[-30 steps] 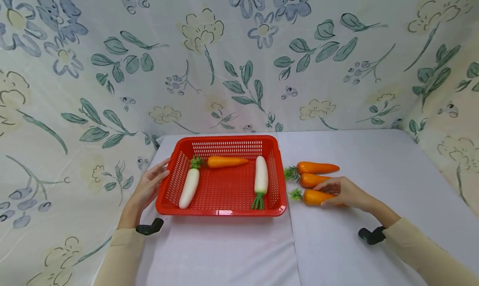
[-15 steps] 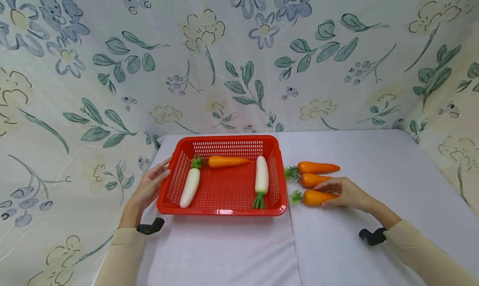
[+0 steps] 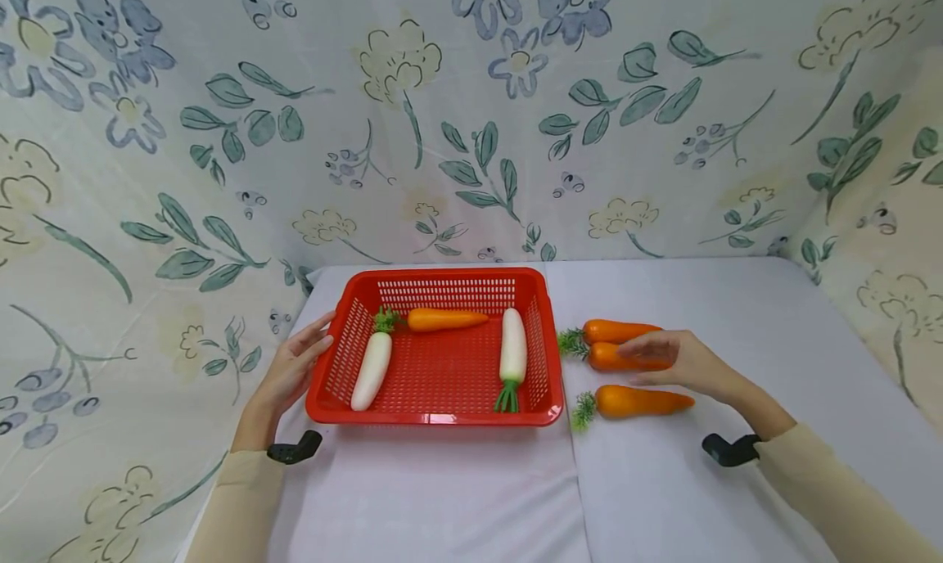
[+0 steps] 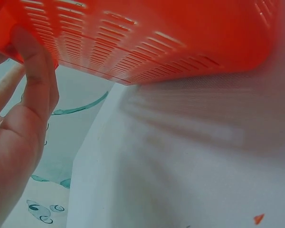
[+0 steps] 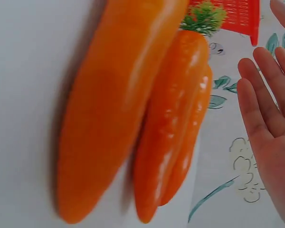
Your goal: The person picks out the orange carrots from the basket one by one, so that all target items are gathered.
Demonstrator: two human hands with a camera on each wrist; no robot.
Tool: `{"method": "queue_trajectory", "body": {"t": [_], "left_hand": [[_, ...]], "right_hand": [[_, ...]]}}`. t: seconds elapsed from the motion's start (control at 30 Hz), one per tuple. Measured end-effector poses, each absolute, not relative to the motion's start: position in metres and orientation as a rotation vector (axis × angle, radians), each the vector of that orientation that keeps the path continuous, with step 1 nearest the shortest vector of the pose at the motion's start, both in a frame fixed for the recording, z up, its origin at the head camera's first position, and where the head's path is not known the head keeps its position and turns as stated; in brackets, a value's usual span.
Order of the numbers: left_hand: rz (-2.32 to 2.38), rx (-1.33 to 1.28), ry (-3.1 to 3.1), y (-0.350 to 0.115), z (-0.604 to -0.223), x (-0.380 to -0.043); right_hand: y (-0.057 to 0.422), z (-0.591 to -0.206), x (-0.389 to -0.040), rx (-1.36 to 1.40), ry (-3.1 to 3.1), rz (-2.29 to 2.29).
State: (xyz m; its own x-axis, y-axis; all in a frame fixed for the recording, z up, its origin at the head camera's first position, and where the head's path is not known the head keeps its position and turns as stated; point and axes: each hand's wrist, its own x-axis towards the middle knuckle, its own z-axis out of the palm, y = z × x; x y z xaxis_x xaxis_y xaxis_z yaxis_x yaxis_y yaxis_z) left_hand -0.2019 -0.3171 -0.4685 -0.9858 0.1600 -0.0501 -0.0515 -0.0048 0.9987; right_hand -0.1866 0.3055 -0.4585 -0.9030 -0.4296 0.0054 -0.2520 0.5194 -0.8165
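My left hand point(image 3: 291, 371) holds the left rim of a red plastic basket point(image 3: 435, 419); in the left wrist view its fingers point(image 4: 37, 78) reach under the rim's lip. My right hand point(image 3: 688, 367) hovers over the middle of three carrots, fingers spread loosely and nothing in its grasp. That middle carrot point(image 3: 606, 357) is partly hidden by the hand. The far carrot point(image 3: 615, 331) lies right beside it. Nearest to me lies another carrot point(image 3: 641, 402) with a green leafy top point(image 3: 584, 412). In the right wrist view the hand's fingers point(image 5: 256, 95) stand apart from the carrots.
Inside the basket are a white radish point(image 3: 372, 371) at the left, a carrot point(image 3: 445, 319) along the back, and another white radish point(image 3: 512, 346) with green stems at the right. A white cloth point(image 3: 471, 497) covers the table. Floral fabric point(image 3: 457, 121) hangs behind.
My right hand has let go of the nearest carrot and moved away from me, over the middle one. The released carrot's leafy top has turned toward me. The left hand stays put.
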Motion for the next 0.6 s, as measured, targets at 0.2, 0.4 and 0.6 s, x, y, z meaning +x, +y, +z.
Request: {"method": "queue_trajectory", "body": {"t": [0.2,0.4,0.6], "left_hand": [[2.088,0.089,2.159,-0.32,-0.474,-0.204],[2.083,0.09,2.169,-0.321,-0.476,-0.204],[2.078,0.092,2.185,-0.32,-0.477,-0.205]], "right_hand": [[0.29,-0.416,-0.204,-0.633,2.586,-1.42],[0.256,-0.377,-0.225,-0.703,2.631,-1.409],[0.211,-0.348,-0.246,-0.728,2.583,-1.456]]}}
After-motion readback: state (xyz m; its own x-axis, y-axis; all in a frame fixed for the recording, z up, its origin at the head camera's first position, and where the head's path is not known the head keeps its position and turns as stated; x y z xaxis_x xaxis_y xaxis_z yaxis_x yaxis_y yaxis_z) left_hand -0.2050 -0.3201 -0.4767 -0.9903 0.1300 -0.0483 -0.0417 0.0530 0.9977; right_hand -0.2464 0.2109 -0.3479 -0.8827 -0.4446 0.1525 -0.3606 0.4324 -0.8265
